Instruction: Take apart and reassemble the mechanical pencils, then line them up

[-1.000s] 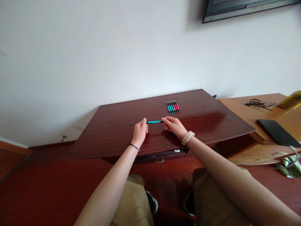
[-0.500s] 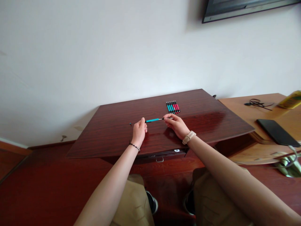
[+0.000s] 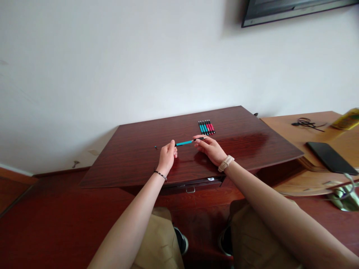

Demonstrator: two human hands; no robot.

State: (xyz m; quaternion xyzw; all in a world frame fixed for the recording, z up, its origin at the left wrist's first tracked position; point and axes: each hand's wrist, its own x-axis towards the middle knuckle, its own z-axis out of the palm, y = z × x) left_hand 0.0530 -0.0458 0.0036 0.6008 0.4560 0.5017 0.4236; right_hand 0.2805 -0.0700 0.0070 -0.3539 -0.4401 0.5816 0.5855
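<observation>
My left hand (image 3: 167, 156) is closed round the dark end of a pen's turquoise barrel (image 3: 184, 143), held level just above the table. Between the fingertips of my right hand (image 3: 211, 150) is the pen's black tip section (image 3: 199, 139), in line with the barrel and almost against it; whether they touch I cannot tell. A tiny dark and blue piece (image 3: 156, 147) lies on the table left of my left hand. Beyond my right hand, several turquoise and red pens (image 3: 206, 127) lie side by side in a row.
The dark wooden table (image 3: 134, 164) stands against the white wall. To its right, a lighter wooden table (image 3: 283, 123) bears a black phone (image 3: 331, 157), a coiled black cable (image 3: 308, 122) and a yellow packet (image 3: 346, 118). A screen (image 3: 294, 13) hangs above.
The gap between the turquoise barrel and the black tip section has narrowed. My left hand has moved slightly right with the barrel; my right hand's fingers have shifted a little on the tip section.
</observation>
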